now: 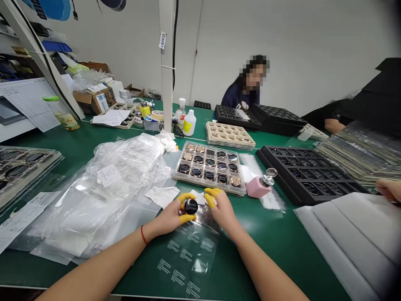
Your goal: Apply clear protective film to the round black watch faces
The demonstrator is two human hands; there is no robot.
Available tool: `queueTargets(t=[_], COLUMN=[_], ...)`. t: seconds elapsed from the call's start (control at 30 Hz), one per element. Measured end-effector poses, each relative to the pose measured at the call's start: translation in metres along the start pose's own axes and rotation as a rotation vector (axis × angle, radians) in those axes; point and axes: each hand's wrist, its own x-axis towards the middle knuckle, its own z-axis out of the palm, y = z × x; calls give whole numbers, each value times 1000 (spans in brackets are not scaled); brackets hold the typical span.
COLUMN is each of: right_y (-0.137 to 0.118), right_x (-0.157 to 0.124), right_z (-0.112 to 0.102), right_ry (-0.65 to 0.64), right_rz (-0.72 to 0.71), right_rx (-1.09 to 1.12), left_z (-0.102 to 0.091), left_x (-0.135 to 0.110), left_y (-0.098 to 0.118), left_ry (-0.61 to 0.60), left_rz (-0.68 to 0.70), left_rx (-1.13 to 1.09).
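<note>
Between the yellow-cotted fingers of my left hand (pixel 178 212) is a round watch case (pixel 191 206), its black face turned up and showing small white print. My right hand (pixel 221 207), also with yellow finger cots, is closed at the upper edge of a clear film sheet (pixel 183 261). Rows of small white text run across that sheet, which lies partly on the table. Just beyond my hands, a clear plastic tray (pixel 210 188) holds several similar round watch cases, mostly black-faced, some rose gold. White wipes (pixel 163 196) lie beside my left hand.
Crumpled clear plastic bags (pixel 125 167) cover the left. A pink pump bottle (pixel 259 187) stands right of the tray, near a black foam tray (pixel 308 175). Further back are a beige tray (pixel 230 136), a white bottle (pixel 189 123), a post (pixel 167 83) and a seated person (pixel 241 94).
</note>
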Motion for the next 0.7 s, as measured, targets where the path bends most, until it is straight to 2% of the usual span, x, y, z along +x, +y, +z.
queueTargets(t=[0.1,0.17,0.27,0.37,0.43,0.53,0.63,0.7], right_y=[-22,-30,-26,-11,3,20,27,20], right_x=[-3,11,64,136,174,202,206,202], right_z=[12,9,-19,-51,-59,-49,-33,-30], right_ry=[-60,-78,9,226,302,264,212,213], right_rz=[14,-2,18,123,217,312,312,271], right_rx=[293,378,365,252,190,145,147,181], left_z=[0,0,-1,-1,-2,-4,-7,-9], left_x=[1,2,7,10,10,8,6,6], left_y=[-1,-3,-8,-12,-14,-13,-8,-6], left_ry=[-41,-32,30,44,35,28,2,-8], left_rz=[10,-3,-36,-55,-65,-72,-79,-79], left_rx=[-77,-117,-141,-189,-219,-217,-166,-146])
